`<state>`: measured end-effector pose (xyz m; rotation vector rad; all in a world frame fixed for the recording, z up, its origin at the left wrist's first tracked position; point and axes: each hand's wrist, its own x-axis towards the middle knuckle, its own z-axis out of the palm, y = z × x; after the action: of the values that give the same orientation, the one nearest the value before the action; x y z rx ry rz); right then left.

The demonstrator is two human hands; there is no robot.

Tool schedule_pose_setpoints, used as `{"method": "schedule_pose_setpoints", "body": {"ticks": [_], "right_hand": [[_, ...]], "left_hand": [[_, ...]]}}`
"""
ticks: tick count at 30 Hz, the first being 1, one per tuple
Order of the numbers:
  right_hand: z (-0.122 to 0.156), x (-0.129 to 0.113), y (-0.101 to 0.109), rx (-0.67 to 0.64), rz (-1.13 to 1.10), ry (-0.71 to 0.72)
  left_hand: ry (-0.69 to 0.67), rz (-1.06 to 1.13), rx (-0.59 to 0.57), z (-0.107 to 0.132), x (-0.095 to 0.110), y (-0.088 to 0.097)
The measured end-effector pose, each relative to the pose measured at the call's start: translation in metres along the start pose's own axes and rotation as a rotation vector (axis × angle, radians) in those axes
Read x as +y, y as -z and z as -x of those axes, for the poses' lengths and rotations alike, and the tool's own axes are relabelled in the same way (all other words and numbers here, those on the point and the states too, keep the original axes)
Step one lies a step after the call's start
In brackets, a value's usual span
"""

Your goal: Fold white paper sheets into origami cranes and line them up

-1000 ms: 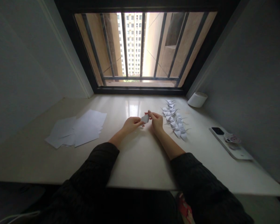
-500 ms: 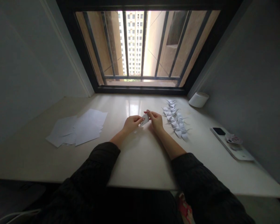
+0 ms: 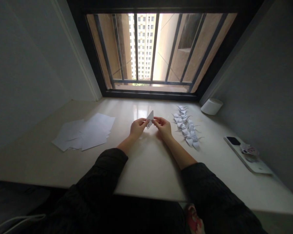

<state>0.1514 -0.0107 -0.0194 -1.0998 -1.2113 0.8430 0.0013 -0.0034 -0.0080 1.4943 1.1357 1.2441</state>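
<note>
A small folded piece of white paper [image 3: 150, 116] is held between my two hands, above the middle of the pale ledge [image 3: 151, 169]. Its pointed end is up, and two narrow points show at the bottom. My left hand [image 3: 138, 126] pinches its left side between thumb and fingers. On the other side, my right hand [image 3: 163, 126] grips the right edge, thumb in front. The fingers partly cover the paper's lower half. Just right of my right hand, several folded paper cranes [image 3: 185, 126] stand in a tight column.
Loose sheets of white paper [image 3: 97, 131] lie overlapped on the left. A white cylindrical object [image 3: 211, 106] rests by the right wall. Nearer me, a phone [image 3: 246, 156] with a round grip on its back lies flat. A barred window [image 3: 151, 95] closes off the far side.
The folded paper has turned from lying slanted to standing with its point up. My right fingers have come down from its top corner to its side. The view has shifted slightly.
</note>
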Motion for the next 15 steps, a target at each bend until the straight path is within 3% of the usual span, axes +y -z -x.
{"method": "schedule_pose_setpoints", "body": {"ticks": [6,15], "right_hand": [[-0.001,0.001,-0.001,-0.014,-0.089,0.037],[0.001,-0.009,0.001,-0.241,-0.062,0.060]], "left_hand": [[-0.005,0.028,-0.044,-0.003,-0.004,0.000],[-0.071,0.115,-0.179,-0.010,-0.003,0.007]]}}
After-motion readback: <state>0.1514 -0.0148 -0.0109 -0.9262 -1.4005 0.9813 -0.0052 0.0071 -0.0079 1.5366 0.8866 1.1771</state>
